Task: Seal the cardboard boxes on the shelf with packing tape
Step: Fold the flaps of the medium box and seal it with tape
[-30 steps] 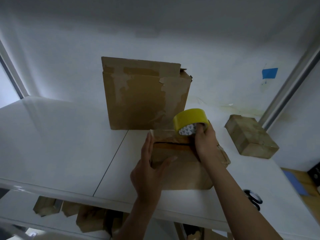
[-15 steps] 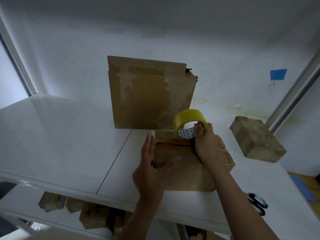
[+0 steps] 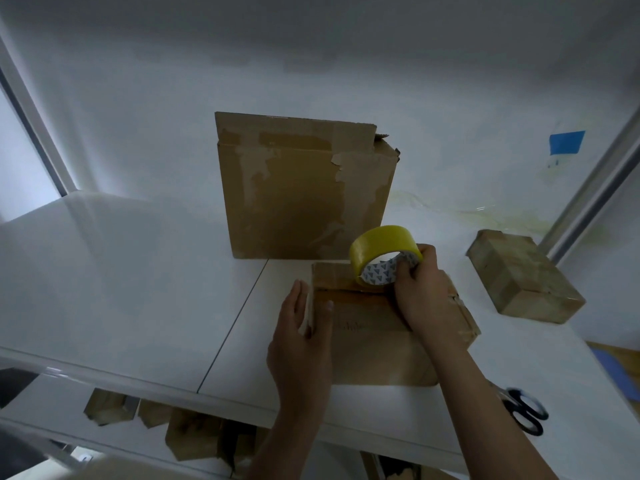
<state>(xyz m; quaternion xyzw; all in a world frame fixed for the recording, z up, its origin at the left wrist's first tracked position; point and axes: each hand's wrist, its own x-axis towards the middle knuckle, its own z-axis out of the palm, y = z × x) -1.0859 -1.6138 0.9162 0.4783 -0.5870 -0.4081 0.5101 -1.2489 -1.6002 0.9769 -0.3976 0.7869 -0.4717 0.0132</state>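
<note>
gripping the yellow tape roll [image 3: 377,240] in curled fingers, the right hand [image 3: 422,296] stands it on the shelved flat cardboard box [image 3: 374,348], whose seam [image 3: 346,289] runs leftward toward the left hand [image 3: 298,344], braced straight-fingered against that edge.

Dim white wall [image 3: 138,98], blue tape patch [image 3: 567,142], grey metal upright [image 3: 588,194], glossy white shelf [image 3: 121,271]

Bare left hand [image 3: 299,348], bare right hand [image 3: 422,296], bare forearms [image 3: 485,410]
</note>
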